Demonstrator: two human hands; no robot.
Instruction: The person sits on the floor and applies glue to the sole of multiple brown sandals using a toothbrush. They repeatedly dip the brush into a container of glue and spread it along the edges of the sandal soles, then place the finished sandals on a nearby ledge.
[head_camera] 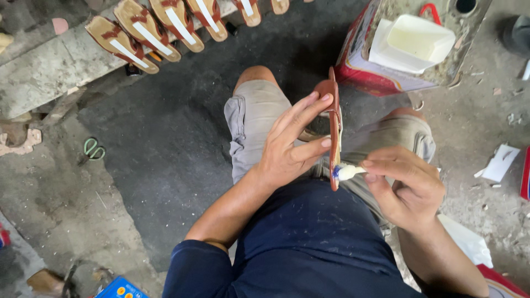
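Observation:
My left hand [290,144] holds a brown sandal [334,118] on its edge above my lap, fingers spread along its side. In my right hand [406,185] is a small brush [346,173] with a glue-covered white tip, and that tip touches the sandal's lower edge. I am sitting on the ground in grey shorts and a dark blue shirt.
A row of brown sandals with white strips [160,25] lies on a concrete ledge at the top left. A red-sided tin [364,66] with a cut white container of glue [414,41] stands beyond my right knee. Green scissors [94,149] lie on the floor to the left. Paper scraps [499,163] sit at the right.

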